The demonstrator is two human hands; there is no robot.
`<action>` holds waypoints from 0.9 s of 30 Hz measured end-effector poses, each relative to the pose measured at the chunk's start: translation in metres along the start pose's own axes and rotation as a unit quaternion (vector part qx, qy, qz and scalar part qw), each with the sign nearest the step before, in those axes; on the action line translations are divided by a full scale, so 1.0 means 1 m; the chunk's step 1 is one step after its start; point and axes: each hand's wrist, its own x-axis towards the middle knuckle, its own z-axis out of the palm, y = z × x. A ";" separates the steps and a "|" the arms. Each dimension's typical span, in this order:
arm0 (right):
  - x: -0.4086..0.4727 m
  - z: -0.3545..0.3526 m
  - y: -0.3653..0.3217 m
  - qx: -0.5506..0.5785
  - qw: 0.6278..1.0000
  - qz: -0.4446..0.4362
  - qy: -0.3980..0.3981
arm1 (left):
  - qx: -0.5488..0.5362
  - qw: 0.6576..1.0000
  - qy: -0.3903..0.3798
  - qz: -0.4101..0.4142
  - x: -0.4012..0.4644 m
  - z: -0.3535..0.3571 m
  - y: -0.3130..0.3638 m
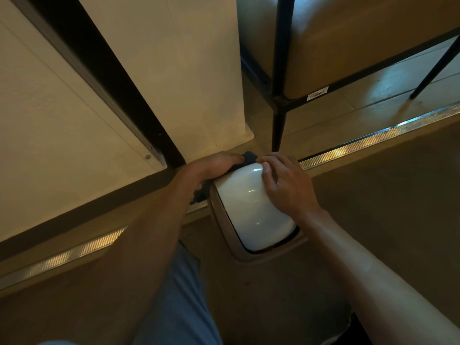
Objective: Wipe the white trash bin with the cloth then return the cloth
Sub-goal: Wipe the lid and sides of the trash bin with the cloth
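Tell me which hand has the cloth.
The left hand: it presses the dark cloth against the bin's far edge; the right hand rests bare on the lid.

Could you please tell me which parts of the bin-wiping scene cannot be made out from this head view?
- Dark cloth: mostly hidden under the left hand; only its ends show.
- White trash bin: seen from above, so its side walls and base are hidden by the lid.
- Right hand: palm side hidden, resting on the lid.
- Label on the chair frame: too small to read.
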 end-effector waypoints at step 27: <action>0.016 -0.011 -0.027 -0.262 0.940 -0.150 -0.157 | -0.344 0.894 0.250 -0.139 -0.068 0.055 -0.030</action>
